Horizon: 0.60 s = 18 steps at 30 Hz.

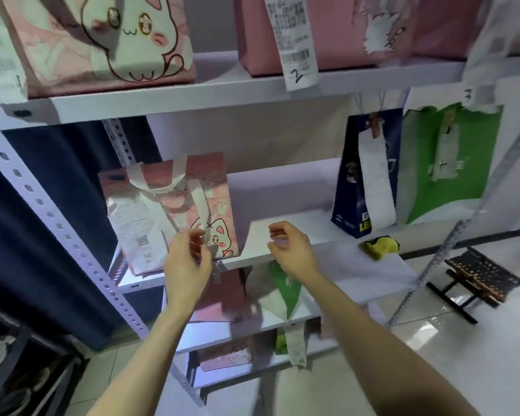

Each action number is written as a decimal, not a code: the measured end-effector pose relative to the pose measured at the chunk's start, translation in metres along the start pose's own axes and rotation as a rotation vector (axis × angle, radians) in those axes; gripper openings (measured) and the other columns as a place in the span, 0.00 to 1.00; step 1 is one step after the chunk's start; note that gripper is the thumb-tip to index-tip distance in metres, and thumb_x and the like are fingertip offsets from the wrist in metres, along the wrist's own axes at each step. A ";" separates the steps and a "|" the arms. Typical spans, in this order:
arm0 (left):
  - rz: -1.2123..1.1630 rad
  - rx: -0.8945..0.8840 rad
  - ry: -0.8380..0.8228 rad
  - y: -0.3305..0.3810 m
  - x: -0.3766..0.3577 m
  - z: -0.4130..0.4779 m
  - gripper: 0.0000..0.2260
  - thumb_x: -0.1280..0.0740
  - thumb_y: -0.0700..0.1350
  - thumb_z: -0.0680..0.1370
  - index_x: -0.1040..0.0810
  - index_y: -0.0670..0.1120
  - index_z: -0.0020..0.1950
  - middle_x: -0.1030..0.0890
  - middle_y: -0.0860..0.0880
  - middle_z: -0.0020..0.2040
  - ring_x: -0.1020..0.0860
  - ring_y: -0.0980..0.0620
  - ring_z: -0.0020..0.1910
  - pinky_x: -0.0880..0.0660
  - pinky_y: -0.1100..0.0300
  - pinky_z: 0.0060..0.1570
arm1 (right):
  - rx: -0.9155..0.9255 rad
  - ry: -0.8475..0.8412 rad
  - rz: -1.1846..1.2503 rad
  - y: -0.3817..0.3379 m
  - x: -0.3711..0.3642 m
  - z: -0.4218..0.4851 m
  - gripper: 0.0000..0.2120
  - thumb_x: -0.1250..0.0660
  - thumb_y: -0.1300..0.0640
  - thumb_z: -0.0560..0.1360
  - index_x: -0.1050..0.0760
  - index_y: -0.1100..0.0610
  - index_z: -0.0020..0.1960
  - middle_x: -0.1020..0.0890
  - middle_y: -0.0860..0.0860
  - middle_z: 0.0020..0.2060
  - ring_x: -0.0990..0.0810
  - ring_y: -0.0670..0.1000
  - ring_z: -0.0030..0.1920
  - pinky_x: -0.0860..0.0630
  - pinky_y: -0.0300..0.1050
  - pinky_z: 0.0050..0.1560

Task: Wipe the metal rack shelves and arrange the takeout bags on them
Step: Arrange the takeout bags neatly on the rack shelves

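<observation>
A pink cartoon-cat takeout bag (174, 205) with white handles and a receipt stands at the left of the middle shelf (282, 229) of the white metal rack. My left hand (189, 259) hovers just in front of the bag's lower right corner, fingers loosely curled, holding nothing. My right hand (291, 247) hangs over the shelf's front edge, fingers loosely curled and empty. A dark blue bag (354, 187) and a green bag (445, 163) with receipts stand at the shelf's right. A yellow-green cloth (379, 246) lies on the shelf in front of the blue bag.
The top shelf (222, 91) carries a cat bag (102, 40) and pink bags (342, 31) with numbered receipts. Lower shelves hold a pink bag (225, 295), a green-and-white bag (285, 289) and more below. A dark curtain (27, 250) hangs left; a small black stand (481, 280) sits on the floor right.
</observation>
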<state>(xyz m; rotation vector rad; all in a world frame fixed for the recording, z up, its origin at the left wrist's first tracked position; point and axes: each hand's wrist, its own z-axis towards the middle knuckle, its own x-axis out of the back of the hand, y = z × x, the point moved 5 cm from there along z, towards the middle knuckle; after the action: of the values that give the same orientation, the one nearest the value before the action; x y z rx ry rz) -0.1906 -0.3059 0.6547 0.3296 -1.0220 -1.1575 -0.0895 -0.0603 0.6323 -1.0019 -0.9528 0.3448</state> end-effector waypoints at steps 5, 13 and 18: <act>-0.058 -0.042 -0.129 0.062 -0.088 0.010 0.09 0.30 0.41 0.82 0.21 0.51 0.60 0.19 0.55 0.49 0.19 0.59 0.44 0.19 0.55 0.44 | 0.008 0.056 0.004 0.041 0.084 0.001 0.09 0.33 0.58 0.81 0.20 0.49 0.60 0.18 0.40 0.53 0.18 0.41 0.51 0.19 0.41 0.55; -0.154 0.037 -0.279 0.159 -0.224 0.006 0.07 0.27 0.56 0.82 0.18 0.54 0.54 0.16 0.59 0.46 0.18 0.61 0.44 0.19 0.60 0.45 | 0.070 0.187 -0.080 0.105 0.209 0.009 0.08 0.33 0.57 0.82 0.18 0.50 0.58 0.16 0.42 0.50 0.18 0.39 0.48 0.17 0.38 0.48; -0.109 0.074 -0.265 0.193 -0.269 0.007 0.14 0.24 0.58 0.80 0.17 0.50 0.56 0.15 0.55 0.47 0.17 0.55 0.45 0.19 0.58 0.46 | 0.181 0.312 -0.176 0.118 0.250 0.010 0.12 0.34 0.57 0.83 0.23 0.51 0.66 0.23 0.44 0.61 0.20 0.45 0.54 0.18 0.47 0.57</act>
<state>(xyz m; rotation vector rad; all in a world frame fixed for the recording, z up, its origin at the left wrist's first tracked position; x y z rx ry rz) -0.0911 0.0100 0.6587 0.2986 -1.2938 -1.2869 0.0633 0.1675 0.6651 -0.7727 -0.7057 0.1194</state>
